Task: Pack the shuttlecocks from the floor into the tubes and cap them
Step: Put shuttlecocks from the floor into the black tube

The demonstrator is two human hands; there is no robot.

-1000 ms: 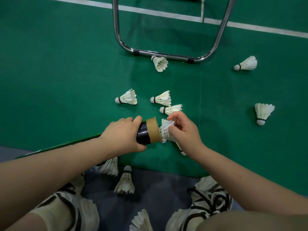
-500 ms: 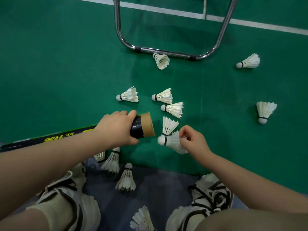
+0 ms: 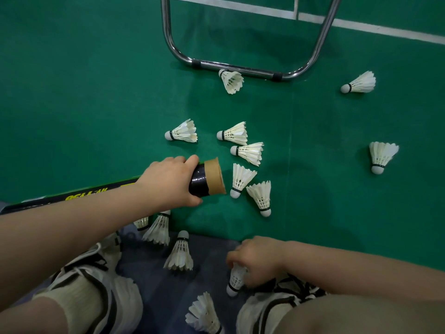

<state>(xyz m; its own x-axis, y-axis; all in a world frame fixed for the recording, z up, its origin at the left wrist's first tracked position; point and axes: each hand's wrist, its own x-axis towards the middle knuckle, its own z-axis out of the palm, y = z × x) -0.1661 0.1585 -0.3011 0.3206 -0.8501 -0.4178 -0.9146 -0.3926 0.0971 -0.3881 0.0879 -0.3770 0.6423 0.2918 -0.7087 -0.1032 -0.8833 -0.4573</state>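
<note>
Green court flooring is lying under scattered white shuttlecocks, and the left hand is gripping the dark tube close to its brown-taped open end, fingers wrapping over the top, the mouth pointing at two loose shuttlecocks lying just beside it. Down by the right shoe, over the grey mat, the right hand is curling its fingers round one shuttlecock, feathers sitting inside the fist and the cork tip poking out below the fingers.
</note>
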